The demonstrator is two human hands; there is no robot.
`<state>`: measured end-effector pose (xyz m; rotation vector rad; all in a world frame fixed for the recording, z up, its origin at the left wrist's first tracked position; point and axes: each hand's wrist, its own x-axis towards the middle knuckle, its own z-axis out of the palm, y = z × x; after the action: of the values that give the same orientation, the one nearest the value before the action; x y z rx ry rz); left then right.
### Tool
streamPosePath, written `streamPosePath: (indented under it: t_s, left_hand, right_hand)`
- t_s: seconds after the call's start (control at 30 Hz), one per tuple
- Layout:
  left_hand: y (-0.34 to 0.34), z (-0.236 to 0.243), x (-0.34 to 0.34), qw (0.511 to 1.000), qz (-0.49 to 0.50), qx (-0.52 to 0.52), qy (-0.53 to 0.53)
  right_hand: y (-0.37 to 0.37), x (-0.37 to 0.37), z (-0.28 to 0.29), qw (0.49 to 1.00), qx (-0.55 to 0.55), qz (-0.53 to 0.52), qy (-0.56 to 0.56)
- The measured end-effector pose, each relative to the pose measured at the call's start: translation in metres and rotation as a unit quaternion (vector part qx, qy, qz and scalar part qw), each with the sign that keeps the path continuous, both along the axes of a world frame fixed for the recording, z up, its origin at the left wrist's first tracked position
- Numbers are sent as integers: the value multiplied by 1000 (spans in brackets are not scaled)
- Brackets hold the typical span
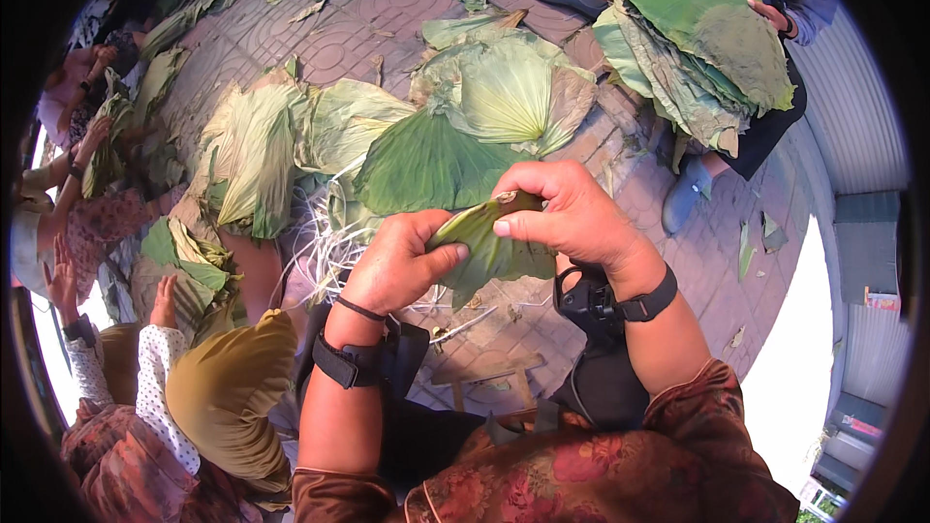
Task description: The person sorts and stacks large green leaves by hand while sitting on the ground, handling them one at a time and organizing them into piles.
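Note:
A green lotus leaf [480, 250], folded along its upper edge, is held up between my two hands. My left hand [395, 269] pinches its left end between thumb and fingers. My right hand [573, 213] grips the folded top edge near a brownish spot, thumb on the near side. Just beyond lies a fan-shaped darker green leaf [431, 163] on the ground, against a wide pale green leaf [504, 92]. White strips of string [325, 244] lie tangled left of my left hand.
More drying leaves [254, 150] lie in a heap at left. At upper right a person holds a thick stack of leaves [693, 48]. Other people sit along the left, one in a mustard head covering [232, 392]. A small wooden frame [489, 375] stands on the brick paving below my hands.

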<state>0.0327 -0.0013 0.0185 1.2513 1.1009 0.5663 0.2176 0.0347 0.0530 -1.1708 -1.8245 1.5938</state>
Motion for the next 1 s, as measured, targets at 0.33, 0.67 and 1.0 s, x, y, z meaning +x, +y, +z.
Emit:
streamPosePath:
  t_s: [0.33, 0.67, 1.0]
  left_hand:
    - [0, -40, -6, 977, 199, 13, 77]
    - [-10, -36, 24, 996, 68, -49, -20]
    - [-1, -33, 17, 829, 181, -224, -479]
  right_hand:
    - [8, 17, 15, 959, -51, -196, 200]
    - [4, 17, 10, 880, -163, -116, 430]
    - [10, 31, 13, 842, -116, -216, 481]
